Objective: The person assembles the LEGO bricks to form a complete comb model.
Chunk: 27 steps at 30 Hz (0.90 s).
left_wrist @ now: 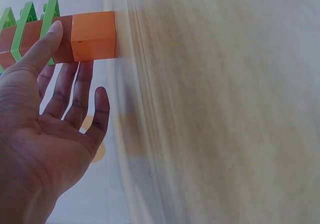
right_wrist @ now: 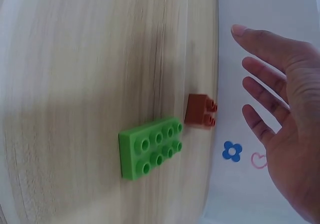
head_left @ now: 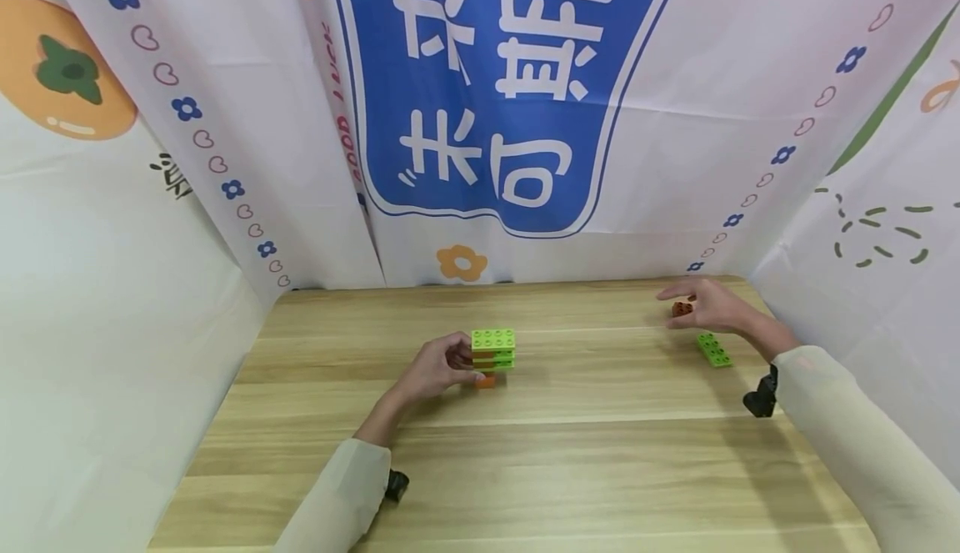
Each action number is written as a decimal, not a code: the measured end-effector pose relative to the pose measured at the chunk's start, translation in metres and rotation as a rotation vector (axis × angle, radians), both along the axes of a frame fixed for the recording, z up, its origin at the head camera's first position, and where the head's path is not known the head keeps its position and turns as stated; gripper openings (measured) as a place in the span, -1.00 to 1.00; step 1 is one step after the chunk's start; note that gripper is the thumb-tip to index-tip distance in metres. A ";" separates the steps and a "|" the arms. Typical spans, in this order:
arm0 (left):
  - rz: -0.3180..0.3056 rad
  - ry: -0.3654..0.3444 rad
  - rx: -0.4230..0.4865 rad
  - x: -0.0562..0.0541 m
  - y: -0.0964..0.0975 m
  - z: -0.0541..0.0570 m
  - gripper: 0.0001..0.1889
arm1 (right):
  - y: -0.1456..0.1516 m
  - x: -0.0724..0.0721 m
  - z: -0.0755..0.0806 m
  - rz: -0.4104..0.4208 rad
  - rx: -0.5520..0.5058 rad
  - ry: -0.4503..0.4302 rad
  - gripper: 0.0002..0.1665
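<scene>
Left hand [head_left: 437, 365] pinches toy-brick stack [head_left: 493, 340]; right hand [head_left: 714, 306], fingers apart, hovers near brown brick [right_wrist: 197, 109], two o'clock. Best: pinch brick's plain sides, steady stack low.

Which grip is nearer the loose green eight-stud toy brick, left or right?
Right. The right grip is close to the loose green eight-stud brick, not touching it; the left grip is well off to its left, holding the brick stack.

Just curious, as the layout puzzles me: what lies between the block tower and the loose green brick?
Only bare tabletop between the block tower and the green brick, in the head view; the brown brick sits farther back.
</scene>
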<state>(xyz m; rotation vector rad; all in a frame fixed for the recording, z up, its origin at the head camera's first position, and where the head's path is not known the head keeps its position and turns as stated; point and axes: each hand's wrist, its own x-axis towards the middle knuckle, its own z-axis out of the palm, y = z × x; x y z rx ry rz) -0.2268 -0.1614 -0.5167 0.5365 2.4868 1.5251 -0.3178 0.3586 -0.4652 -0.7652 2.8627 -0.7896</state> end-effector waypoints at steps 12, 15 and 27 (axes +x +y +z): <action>-0.019 -0.004 0.021 0.000 0.001 0.001 -0.64 | 0.019 -0.005 -0.009 -0.036 -0.003 -0.031 -0.35; -0.013 -0.001 0.020 0.000 0.001 0.001 -0.64 | 0.022 -0.005 -0.012 -0.050 -0.002 -0.040 -0.34; -0.010 -0.012 0.036 0.003 0.000 0.003 -0.63 | 0.028 -0.009 -0.024 -0.114 0.019 -0.105 -0.28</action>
